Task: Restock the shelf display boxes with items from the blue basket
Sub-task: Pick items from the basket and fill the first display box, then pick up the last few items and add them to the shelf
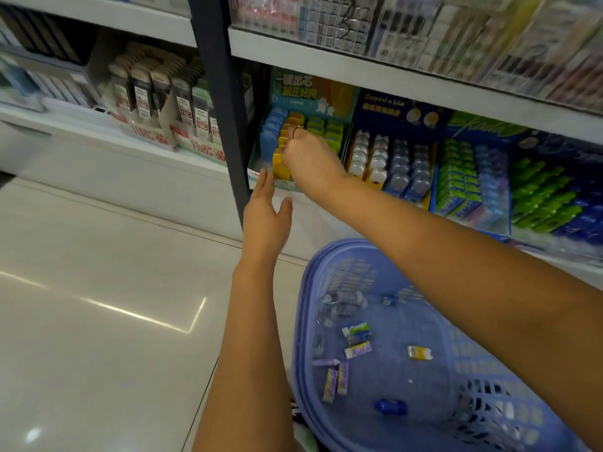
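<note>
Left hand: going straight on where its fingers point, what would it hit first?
The left hand points up at the front wall of the teal display box; its fingertips look almost on it, though depth is unclear. The right hand pinches a yellow item there.

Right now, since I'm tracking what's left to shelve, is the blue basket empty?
No, the blue basket holds several small packets, among them a yellow one.

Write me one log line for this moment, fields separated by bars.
phase: restocking | right hand: pinches yellow item in box | left hand: open, at box front | basket: holds items
</note>
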`<state>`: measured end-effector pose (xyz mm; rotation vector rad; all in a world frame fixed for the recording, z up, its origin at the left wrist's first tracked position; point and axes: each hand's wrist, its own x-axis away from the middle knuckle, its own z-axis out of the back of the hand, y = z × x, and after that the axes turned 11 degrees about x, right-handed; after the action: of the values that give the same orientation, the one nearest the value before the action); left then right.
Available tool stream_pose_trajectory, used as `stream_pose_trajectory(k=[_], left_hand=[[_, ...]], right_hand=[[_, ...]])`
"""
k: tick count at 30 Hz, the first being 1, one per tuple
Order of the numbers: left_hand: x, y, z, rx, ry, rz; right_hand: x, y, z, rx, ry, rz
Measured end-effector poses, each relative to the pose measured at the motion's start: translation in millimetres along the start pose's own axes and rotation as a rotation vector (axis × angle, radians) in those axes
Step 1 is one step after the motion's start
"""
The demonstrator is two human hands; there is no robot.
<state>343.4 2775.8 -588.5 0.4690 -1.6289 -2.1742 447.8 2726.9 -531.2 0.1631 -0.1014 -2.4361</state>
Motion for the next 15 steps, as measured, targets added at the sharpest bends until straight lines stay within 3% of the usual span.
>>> stream_pose_trajectory(k=[3,5,8,10,12,15], left_hand=[[19,9,-5,0.065,0.127,-0.009],[37,12,-12,0.083,0.209,-0.053],[64,6,-34,0.067,0.072,-0.025],[74,-6,-59,-0.071,-0.116,0.032],[84,-19,-88,-0.271,-0.374,0.126],[104,-51,-120,-0.510,-0.623,0.299]], right_hand=[[12,9,11,-0.107,-0.009,0.023],[45,25,10,-0.307,0.111,0.016],[127,57,-19,-0.505,0.230,-0.154],[184,77,-60,-0.509,0.039,-0.281],[229,92,-109,-0.454,-0.300,-0.356],[276,98,-172,-0.428,-0.705,-0.326]])
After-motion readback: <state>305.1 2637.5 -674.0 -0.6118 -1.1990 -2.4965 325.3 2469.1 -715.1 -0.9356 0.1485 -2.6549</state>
